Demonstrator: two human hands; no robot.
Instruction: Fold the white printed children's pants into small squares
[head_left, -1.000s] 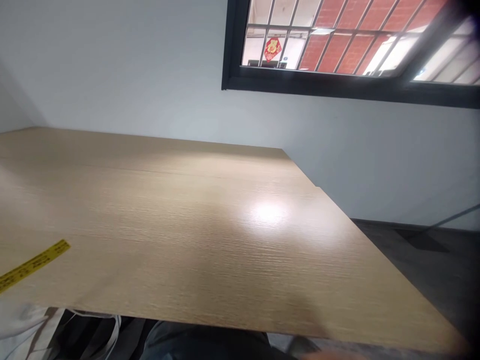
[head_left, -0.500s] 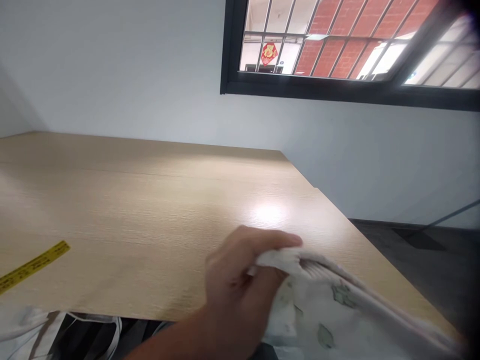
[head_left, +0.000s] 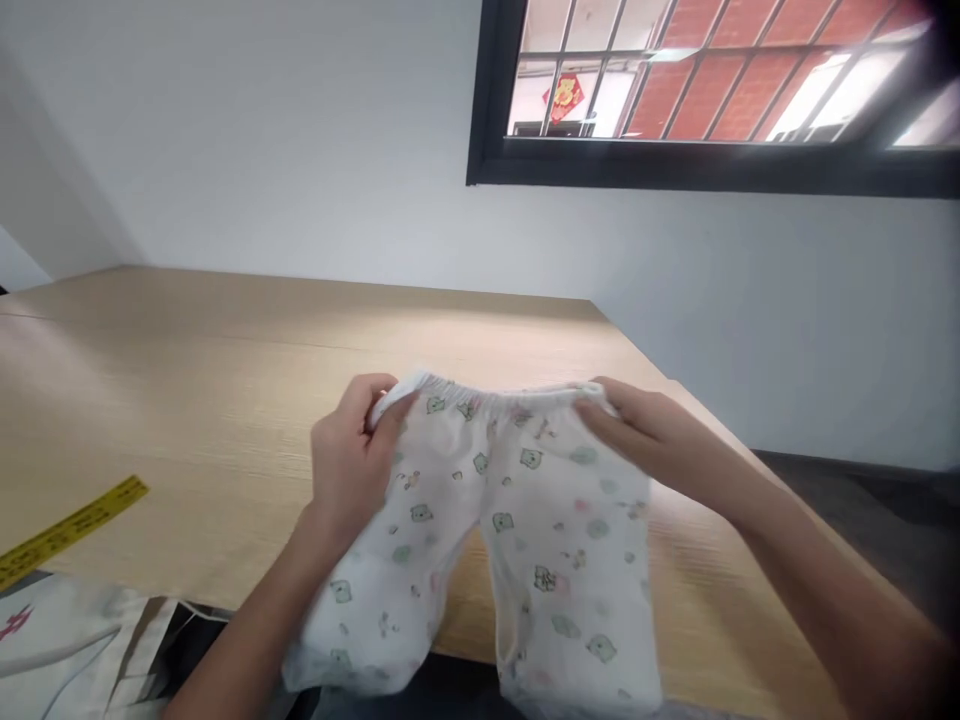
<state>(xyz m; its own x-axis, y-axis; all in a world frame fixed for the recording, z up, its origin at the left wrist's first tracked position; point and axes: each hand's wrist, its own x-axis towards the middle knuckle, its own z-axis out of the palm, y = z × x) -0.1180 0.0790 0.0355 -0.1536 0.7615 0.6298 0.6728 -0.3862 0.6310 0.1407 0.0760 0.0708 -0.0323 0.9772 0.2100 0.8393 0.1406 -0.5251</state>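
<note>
- Over the near edge of the table (head_left: 225, 420): white patterned trousers (head_left: 570, 500), legs nearest, long axis pointing outward.
- Left hand (head_left: 349, 460): thumb and fingers pinch the waistband (head_left: 517, 402) at its left end.
- Right hand (head_left: 637, 425): same pinch, right end; neither hand clearly nearer.
- Waistband runs crosswise between them, trousers' far end.
- Beyond: more table, then pale wall (head_left: 315, 150).

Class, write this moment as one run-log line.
left hand: gripping waistband | right hand: gripping waistband | patterned pants: spread between hands | yellow strip: on table
</note>
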